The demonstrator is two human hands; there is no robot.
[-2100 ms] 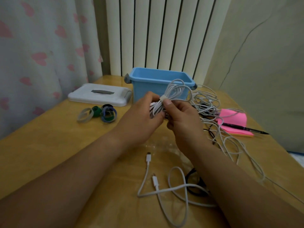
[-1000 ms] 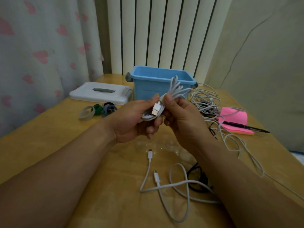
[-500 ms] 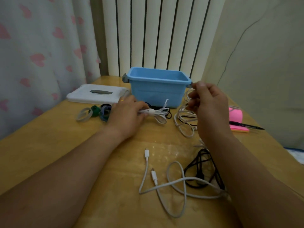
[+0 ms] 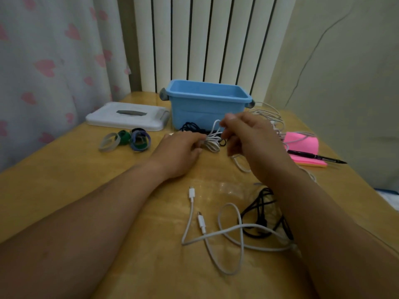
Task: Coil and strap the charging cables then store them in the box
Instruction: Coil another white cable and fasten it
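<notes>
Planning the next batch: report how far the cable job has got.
Done: nothing shows inside the blue box; its floor is hidden. In hand: the left hand grips a coiled white cable on the table, the right hand pinches its loop. Left: loose white cable, black cable and white tangle lie uncoiled; straps wait by the lid.

Black pen lying on pink notepad, right side of wooden table; heart-print curtain left.

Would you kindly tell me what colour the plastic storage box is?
The plastic storage box is light blue; head view.
</notes>
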